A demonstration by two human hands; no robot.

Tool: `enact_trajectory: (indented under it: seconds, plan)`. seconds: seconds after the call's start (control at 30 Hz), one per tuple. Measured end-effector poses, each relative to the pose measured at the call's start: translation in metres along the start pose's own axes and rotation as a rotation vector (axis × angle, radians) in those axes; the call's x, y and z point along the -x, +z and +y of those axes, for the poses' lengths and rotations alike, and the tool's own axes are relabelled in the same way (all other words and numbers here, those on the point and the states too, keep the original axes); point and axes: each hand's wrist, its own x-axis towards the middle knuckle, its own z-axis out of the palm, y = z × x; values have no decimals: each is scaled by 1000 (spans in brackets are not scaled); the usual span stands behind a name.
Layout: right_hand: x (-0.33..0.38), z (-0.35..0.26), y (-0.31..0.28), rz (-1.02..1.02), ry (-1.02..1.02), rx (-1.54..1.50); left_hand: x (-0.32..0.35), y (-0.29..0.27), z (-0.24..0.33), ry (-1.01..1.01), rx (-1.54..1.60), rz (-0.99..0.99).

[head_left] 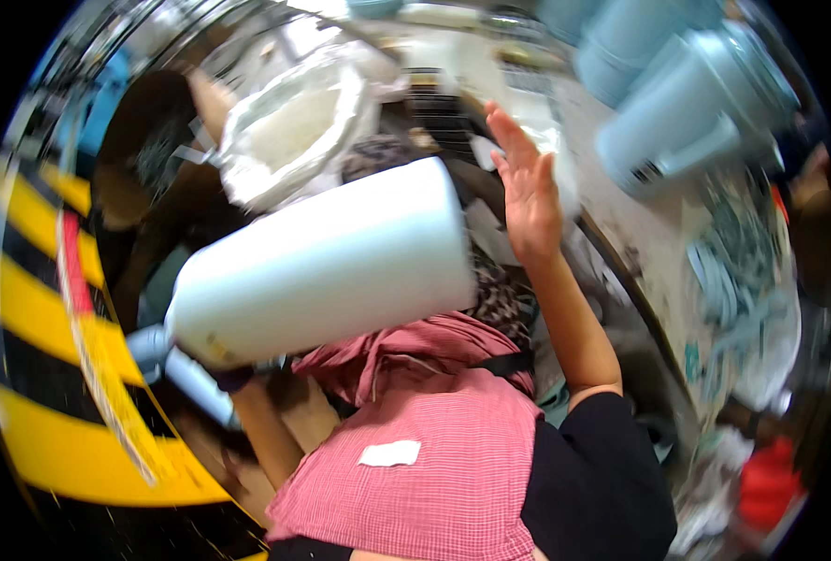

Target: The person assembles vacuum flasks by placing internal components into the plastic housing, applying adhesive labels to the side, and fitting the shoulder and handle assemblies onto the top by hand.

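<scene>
A large pale blue insulated jug [322, 266] is tilted on its side in front of my chest, its smooth body reaching up to the right. At its lower left end a blue handle [200, 385] sticks out. My left hand [236, 380] holds the jug at that end, and its fingers are mostly hidden behind the body. Off the jug's right end, my right hand [530, 201] is raised with the palm showing and the fingers stretched out. It holds nothing and looks apart from the jug.
Similar blue jugs [682, 107] occupy the bench [612, 178] at the upper right. Blue straps or rings [729, 280] lie at the right. A white plastic-lined container [294, 126] stands beyond the jug. Yellow-and-black striped surfaces [51, 374] run along the left.
</scene>
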Motion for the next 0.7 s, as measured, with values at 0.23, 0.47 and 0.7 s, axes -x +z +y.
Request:
enact_trajectory:
  seconds: [0.23,0.47,0.7]
  plan:
    - [125,-43,-138,580,18,897,-68,35,122,-133,-223,-294]
    - [235,-99,-322,935,273,1943,-82,50,132,-226,-261,-292]
    - [236,-82,-344,828,87,1932,-75,47,157,64,-504,-221]
